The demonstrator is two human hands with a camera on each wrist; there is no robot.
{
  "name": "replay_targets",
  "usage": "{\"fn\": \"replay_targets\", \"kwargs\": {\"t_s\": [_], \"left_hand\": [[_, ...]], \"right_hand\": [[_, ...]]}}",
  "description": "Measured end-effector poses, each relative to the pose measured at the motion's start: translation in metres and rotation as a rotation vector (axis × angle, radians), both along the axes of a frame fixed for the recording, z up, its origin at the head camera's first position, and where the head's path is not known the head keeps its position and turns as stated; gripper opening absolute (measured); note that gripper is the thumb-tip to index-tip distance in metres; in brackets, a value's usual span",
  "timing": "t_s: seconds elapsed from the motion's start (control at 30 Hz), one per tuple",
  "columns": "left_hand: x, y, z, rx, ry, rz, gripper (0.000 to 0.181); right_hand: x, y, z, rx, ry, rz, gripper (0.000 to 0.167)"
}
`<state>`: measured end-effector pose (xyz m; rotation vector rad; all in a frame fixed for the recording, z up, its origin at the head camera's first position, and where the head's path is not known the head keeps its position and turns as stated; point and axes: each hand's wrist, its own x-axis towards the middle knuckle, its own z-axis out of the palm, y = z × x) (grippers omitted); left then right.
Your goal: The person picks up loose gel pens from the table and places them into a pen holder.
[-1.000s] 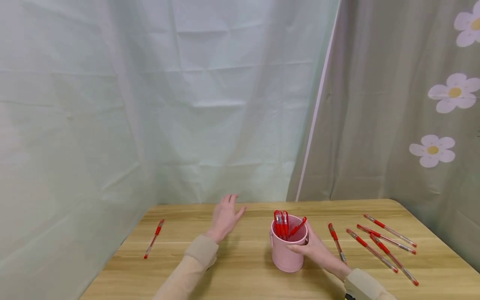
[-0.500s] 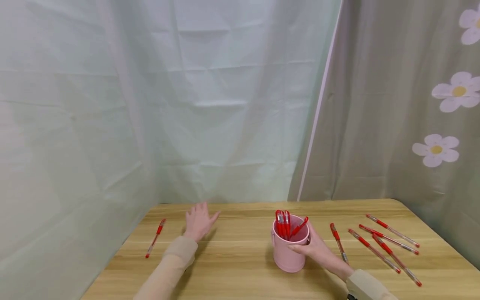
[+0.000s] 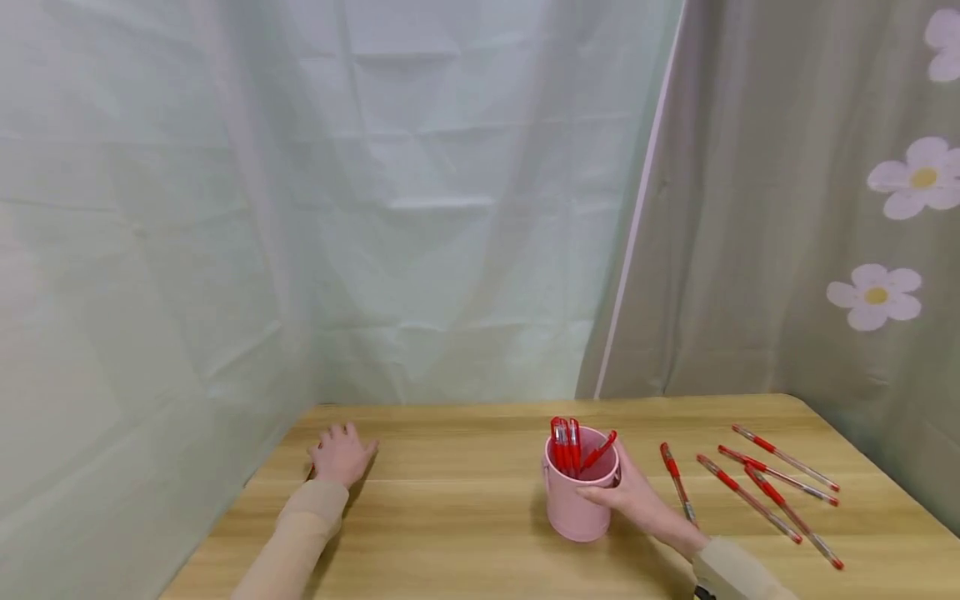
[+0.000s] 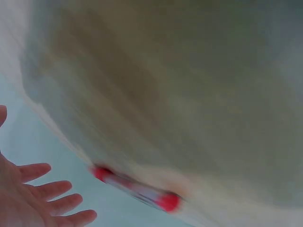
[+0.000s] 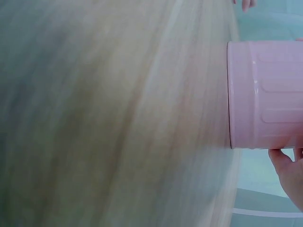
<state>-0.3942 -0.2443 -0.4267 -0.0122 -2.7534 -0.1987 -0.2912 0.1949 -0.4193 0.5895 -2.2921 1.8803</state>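
Your left hand [image 3: 341, 458] is hanging released, fingers extended and spread, holding nothing. One single red pen [image 4: 137, 189] is lying just beside its fingertips; in the head view the hand is partly covering that pen. Your right hand [image 3: 633, 504] is grasping the pink pail [image 3: 576, 510] from the side. Inside, upright red pens [image 3: 566, 450] are standing, and one pen is leaning toward that hand. Right of your right hand, five loose red pens [image 3: 768, 492] are lying on the wood-grain tabletop [image 3: 450, 517].

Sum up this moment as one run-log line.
left hand: open near red pen | right hand: grips pink bucket | contents: red pens
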Motion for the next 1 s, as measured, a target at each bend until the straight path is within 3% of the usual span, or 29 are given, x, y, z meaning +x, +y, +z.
{"fn": "replay_targets", "kwargs": {"t_s": [0.2,0.4,0.57,0.8,1.0], "left_hand": [[0.000,-0.022,0.006,0.001,-0.059,0.048,0.063],[0.007,-0.036,0.011,0.098,-0.172,0.087,0.056],[0.013,-0.047,0.009,0.130,-0.222,0.126,0.051],[0.012,-0.053,0.004,0.160,-0.250,0.159,0.046],[0.010,-0.053,0.003,0.098,-0.240,0.133,0.039]], "right_hand": [[-0.001,0.005,0.004,0.033,0.011,-0.009,0.073],[-0.001,0.003,0.003,0.028,0.042,0.012,0.072],[0.000,-0.001,0.002,0.016,0.033,0.030,0.073],[0.008,-0.003,0.010,0.013,-0.007,0.028,0.072],[0.022,-0.010,0.028,0.039,-0.009,0.031,0.072]]}}
